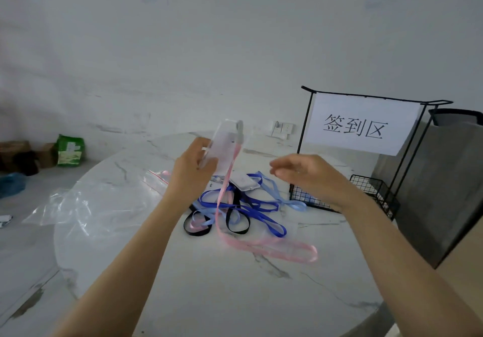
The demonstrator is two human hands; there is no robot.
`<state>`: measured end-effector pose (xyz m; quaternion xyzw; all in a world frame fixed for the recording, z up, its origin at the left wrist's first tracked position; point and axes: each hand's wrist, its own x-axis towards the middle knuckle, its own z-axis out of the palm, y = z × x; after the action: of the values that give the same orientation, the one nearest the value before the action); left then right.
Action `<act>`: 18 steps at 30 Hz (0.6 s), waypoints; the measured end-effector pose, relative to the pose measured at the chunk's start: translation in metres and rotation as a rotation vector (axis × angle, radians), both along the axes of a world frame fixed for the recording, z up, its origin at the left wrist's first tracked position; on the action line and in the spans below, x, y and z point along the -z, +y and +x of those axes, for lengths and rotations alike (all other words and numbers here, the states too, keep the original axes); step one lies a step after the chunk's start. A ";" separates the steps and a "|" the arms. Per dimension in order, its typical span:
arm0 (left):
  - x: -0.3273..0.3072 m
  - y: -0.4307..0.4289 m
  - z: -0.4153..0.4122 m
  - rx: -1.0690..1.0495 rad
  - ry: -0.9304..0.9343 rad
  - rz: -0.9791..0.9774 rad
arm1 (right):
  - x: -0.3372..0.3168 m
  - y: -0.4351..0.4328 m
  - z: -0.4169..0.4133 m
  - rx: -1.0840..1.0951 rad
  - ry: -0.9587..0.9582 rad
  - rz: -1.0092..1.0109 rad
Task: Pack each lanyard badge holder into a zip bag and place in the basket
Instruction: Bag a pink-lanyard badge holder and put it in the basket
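Observation:
My left hand grips a clear badge holder raised above the round marble table. Its pink lanyard hangs down and trails across the tabletop. To the right, my right hand hovers with loosely curled fingers and holds nothing. Below the hands lies a tangle of dark blue, light blue and black lanyards with another white badge holder. Clear zip bags with red seals lie at the table's left. The black wire basket stands at the right edge, partly behind my right wrist.
A black wire frame holding a white paper sign rises behind the basket. A grey cabinet stands to the right. On the floor at the left are a green package and cardboard boxes. Wall sockets sit behind the table.

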<state>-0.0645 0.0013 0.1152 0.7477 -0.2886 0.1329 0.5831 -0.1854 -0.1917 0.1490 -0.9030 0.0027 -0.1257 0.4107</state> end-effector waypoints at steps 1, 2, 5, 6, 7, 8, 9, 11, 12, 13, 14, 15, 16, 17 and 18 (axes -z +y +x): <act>0.002 -0.003 -0.002 0.003 -0.026 0.052 | -0.001 0.010 0.006 0.017 -0.080 0.035; 0.004 -0.004 -0.005 0.002 -0.054 0.096 | -0.002 0.021 0.012 0.043 -0.150 0.052; 0.008 -0.009 -0.010 0.010 -0.089 0.142 | 0.009 0.038 0.032 0.082 -0.267 0.076; 0.008 -0.010 -0.011 0.009 -0.092 0.141 | 0.013 0.041 0.038 0.076 -0.280 0.114; 0.009 -0.011 -0.011 0.000 -0.086 0.138 | 0.017 0.041 0.043 0.069 -0.283 0.180; 0.010 -0.013 -0.010 -0.008 -0.065 0.120 | 0.021 0.041 0.047 0.049 -0.267 0.287; 0.013 -0.015 -0.009 -0.013 -0.018 0.078 | 0.024 0.039 0.050 0.003 -0.234 0.432; 0.019 -0.023 -0.005 0.019 0.170 -0.100 | 0.031 0.034 0.055 -0.137 -0.136 0.732; 0.023 -0.026 -0.002 0.051 0.300 -0.231 | 0.035 0.032 0.056 -0.191 -0.080 0.836; 0.028 -0.031 0.002 0.086 0.440 -0.378 | 0.041 0.029 0.058 -0.222 -0.031 0.901; 0.033 -0.034 0.006 0.121 0.571 -0.537 | 0.047 0.028 0.060 -0.240 0.007 0.929; 0.039 -0.037 0.012 0.148 0.684 -0.679 | 0.054 0.026 0.062 -0.252 0.036 0.940; 0.044 -0.039 0.017 0.163 0.772 -0.792 | 0.060 0.024 0.065 -0.262 0.060 0.940; 0.051 -0.041 0.023 0.169 0.841 -0.880 | 0.067 0.023 0.068 -0.270 0.082 0.929; 0.057 -0.043 0.028 0.173 0.892 -0.949 | 0.072 0.020 0.072 -0.275 0.101 0.910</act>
<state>-0.0366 -0.0420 0.0583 0.3669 0.0114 -0.1244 0.9218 -0.1137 -0.1713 0.0765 -0.6283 -0.0422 -0.0120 0.7767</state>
